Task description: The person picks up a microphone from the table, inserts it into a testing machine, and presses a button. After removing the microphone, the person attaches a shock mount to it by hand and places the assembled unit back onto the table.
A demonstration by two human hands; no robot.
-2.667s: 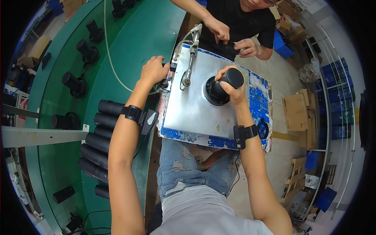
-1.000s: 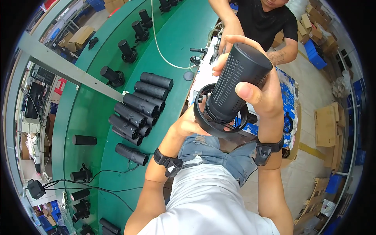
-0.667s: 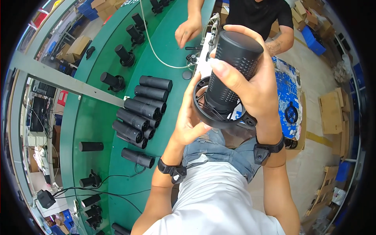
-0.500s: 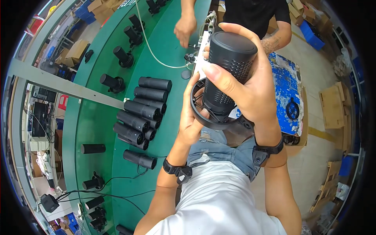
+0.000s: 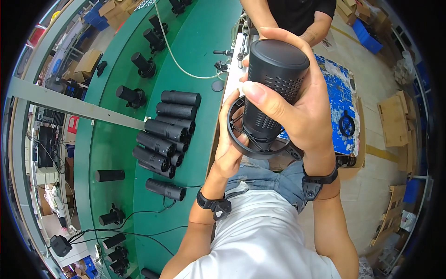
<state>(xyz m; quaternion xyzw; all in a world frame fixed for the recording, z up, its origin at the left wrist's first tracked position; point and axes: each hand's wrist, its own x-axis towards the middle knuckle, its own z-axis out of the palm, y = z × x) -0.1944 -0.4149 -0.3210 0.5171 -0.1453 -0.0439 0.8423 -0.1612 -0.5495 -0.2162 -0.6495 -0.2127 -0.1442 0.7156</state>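
Close in front of me, a black cylindrical microphone (image 5: 272,79) with a perforated body is held tilted, its flat end cap up. My right hand (image 5: 304,107) wraps round its upper body, thumb across the front. The lower end of the microphone sits inside a black ring-shaped shock mount (image 5: 253,152) strung with thin cords. My left hand (image 5: 227,151) grips the left side of this ring, its thumb inside by the cords. Part of the left hand's fingers is hidden behind the ring and the microphone.
On the green bench (image 5: 186,139) to my left lies a pile of black cylinders (image 5: 155,143). Mounted microphones (image 5: 131,95) line the far-left ledge. A co-worker's arm (image 5: 260,11) reaches toward a white fixture (image 5: 234,76). Another black ring (image 5: 346,125) rests on a worn blue surface (image 5: 334,97) at right.
The microphone and mount have shifted slightly right and down in view, still in both my hands. The co-worker's hand has moved right, off the green bench, partly behind the microphone.
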